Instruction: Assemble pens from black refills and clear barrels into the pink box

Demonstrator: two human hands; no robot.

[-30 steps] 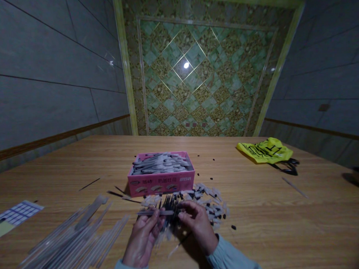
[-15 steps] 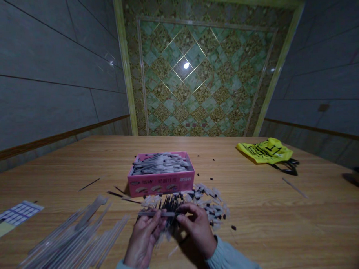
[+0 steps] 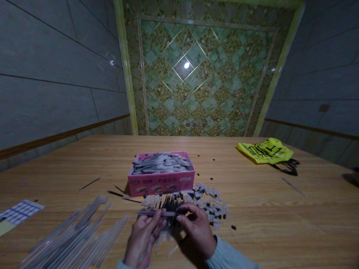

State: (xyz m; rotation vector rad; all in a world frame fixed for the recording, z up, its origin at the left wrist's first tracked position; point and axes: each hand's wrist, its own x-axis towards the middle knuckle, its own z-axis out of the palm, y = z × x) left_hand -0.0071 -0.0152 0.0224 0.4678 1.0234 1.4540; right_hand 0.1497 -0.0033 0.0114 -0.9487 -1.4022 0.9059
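Observation:
Both hands meet low in the middle of the wooden table (image 3: 258, 210). My left hand (image 3: 142, 239) and my right hand (image 3: 197, 230) are closed in a pinch on the two ends of a thin grey stick (image 3: 158, 214), held level. Just beyond my fingers lies a heap of dark sticks (image 3: 170, 201) and several small pale caps (image 3: 208, 204). Farther back stands a pink box (image 3: 162, 182) filled with grey sticks.
A spread of clear thin tubes (image 3: 71, 240) lies at the lower left, with a printed sheet (image 3: 15, 212) beside them. A yellow bag (image 3: 267, 150) rests at the back right. Loose sticks and small black bits are scattered about. Tiled walls surround the table.
My hands have stayed nearly in place with the stick; the right hand has shifted slightly up and left. Nothing else moved.

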